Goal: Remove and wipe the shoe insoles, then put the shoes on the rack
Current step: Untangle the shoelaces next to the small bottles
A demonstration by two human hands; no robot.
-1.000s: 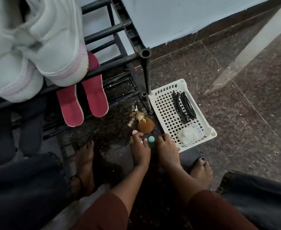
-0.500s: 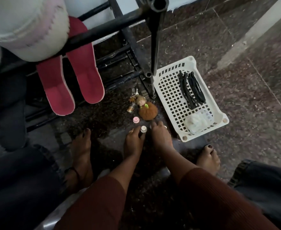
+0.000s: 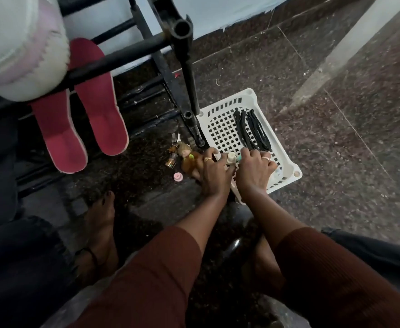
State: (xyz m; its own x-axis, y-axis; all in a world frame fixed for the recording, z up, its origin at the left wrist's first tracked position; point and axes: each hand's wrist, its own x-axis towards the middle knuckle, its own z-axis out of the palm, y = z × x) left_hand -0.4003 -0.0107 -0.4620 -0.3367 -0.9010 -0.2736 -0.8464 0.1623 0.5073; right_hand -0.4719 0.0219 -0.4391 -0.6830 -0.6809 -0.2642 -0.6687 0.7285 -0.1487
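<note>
Nearest, the left hand point(image 3: 214, 172) and right hand point(image 3: 253, 170) sit side by side over the near edge of the white basket point(image 3: 286, 159). The left's curled fingers pinch a small cream bottle point(image 3: 231, 158); the right's fingers are curled too, a teal cap point(image 3: 239, 158) showing at them, though its hold is unclear. The red insoles point(image 3: 80, 119) hang from the rack point(image 3: 128, 55) at ten o'clock from the hands, well apart. The pale shoe point(image 3: 21, 48) rests on the rack above them.
</note>
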